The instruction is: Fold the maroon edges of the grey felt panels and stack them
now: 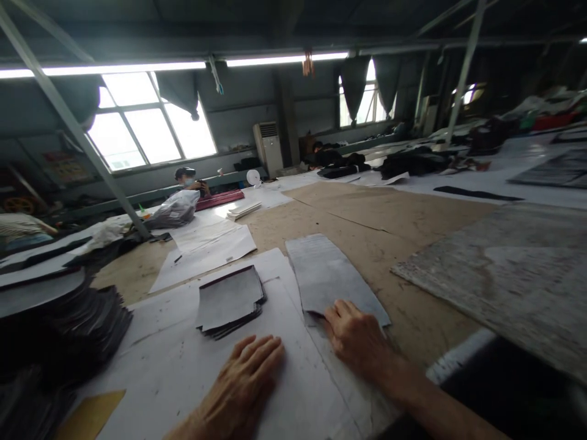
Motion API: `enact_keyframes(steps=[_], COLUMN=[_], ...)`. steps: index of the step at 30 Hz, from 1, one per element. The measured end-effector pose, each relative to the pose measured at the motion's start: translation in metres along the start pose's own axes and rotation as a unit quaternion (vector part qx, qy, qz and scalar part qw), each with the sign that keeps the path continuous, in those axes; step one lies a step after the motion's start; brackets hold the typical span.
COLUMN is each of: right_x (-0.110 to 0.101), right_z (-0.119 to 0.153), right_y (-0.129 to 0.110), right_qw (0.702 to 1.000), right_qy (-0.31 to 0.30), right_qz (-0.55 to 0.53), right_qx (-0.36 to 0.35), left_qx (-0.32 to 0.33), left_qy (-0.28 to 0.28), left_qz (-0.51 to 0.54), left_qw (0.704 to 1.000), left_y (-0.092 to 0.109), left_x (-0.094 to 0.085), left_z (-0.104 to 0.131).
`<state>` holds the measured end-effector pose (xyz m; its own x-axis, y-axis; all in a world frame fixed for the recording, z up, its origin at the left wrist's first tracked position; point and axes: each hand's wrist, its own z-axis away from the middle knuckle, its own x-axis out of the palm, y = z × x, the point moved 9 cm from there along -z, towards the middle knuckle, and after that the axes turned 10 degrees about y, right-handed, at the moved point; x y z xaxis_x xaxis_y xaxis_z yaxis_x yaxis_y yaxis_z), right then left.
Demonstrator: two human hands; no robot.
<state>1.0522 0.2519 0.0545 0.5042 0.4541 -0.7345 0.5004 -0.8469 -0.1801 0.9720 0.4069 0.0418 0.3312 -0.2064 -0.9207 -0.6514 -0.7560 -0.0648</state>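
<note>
My left hand lies on the white paper, fingers stretched out and holding nothing. Just beyond its fingertips is a small, uneven stack of dark-edged grey fabric pieces, with a notch at its right side. My right hand has its fingers curled over the near edge of a longer grey fabric piece. That edge looks slightly raised at the fingers, and the thumb is mostly hidden. The long piece lies partly on the white paper and partly on brown board.
Tall stacks of dark cut pieces stand at the left. A worn grey board lies at the right. Across the table are a plastic bag, a small white fan and a person. A slanted post rises at left.
</note>
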Motion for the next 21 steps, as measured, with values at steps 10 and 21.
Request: enact_keyframes(steps=[10, 21], right_x=[0.004, -0.003], right_z=[-0.001, -0.003], right_y=[0.036, 0.091], right_qw=[0.994, 0.963], right_qy=[0.043, 0.075], right_qz=[-0.030, -0.130], right_qx=[0.100, 0.223], left_qx=[-0.051, -0.145], left_qy=[0.086, 0.116], left_qz=[0.083, 0.086], left_qw=[0.992, 0.979], left_y=[0.006, -0.014], left_x=[0.014, 0.037], left_z=[-0.106, -0.115])
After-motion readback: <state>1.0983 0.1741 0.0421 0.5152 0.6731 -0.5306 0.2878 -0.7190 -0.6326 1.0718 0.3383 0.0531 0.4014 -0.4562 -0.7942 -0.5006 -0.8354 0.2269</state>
